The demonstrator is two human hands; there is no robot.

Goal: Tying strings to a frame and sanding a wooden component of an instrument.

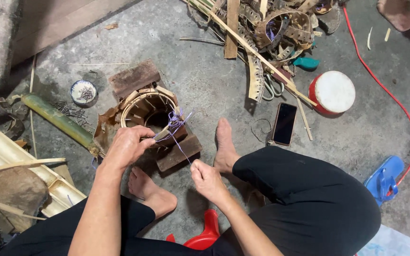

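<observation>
A small round bamboo-strip basket frame [149,108] stands on dark wooden blocks [176,150] on the concrete floor. My left hand [128,146] grips the basket's near rim, where purple string [175,122] is wound around a strip. My right hand [206,179] pinches the free end of that string and holds it taut, down and to the right of the basket. My bare feet rest on the floor on either side of the blocks.
A pile of bamboo strips and woven bands [266,33] lies ahead, with scissors [271,87], a phone [284,123], a red tub with white lid [333,92], a red cable [390,95]. Left: green bamboo stalk [58,119], nails in a dish [83,92], split bamboo [5,151]. Blue sandal [383,179].
</observation>
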